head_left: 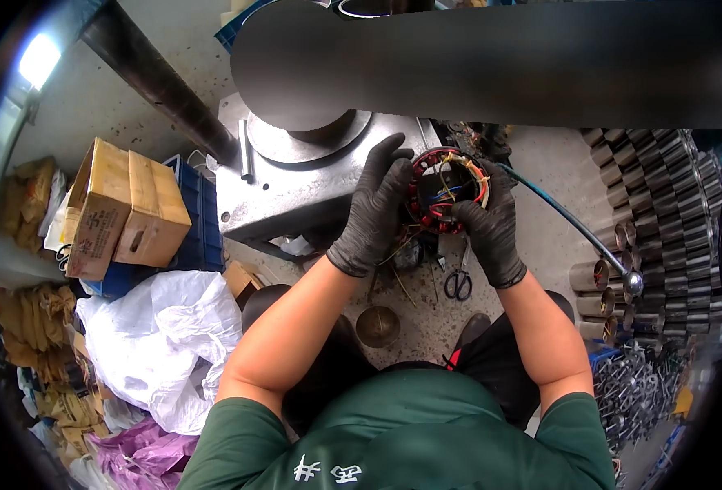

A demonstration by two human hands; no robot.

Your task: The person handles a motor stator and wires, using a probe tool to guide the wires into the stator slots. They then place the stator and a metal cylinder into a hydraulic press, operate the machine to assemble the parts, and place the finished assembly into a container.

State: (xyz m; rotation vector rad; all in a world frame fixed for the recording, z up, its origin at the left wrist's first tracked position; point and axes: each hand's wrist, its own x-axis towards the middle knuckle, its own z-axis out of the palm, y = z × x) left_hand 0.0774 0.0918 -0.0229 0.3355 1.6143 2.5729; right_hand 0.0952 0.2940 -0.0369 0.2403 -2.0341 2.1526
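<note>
Both my hands wear black gloves and hold a round motor stator (445, 193) with red windings and loose yellow, white and black wires. My left hand (375, 208) grips its left rim, fingers curled over the top edge. My right hand (486, 222) holds its lower right side, with the thumb pressing in among the wires. The stator rests at the edge of a grey metal machine block (295, 192).
Scissors (458, 282) and a small metal bowl (377, 326) lie on the concrete floor by my knees. A blue hose with a metal nozzle (589, 238) runs right. Stacked metal cylinders (663, 220) stand at right, cardboard boxes (124, 208) and white bags (161, 335) at left.
</note>
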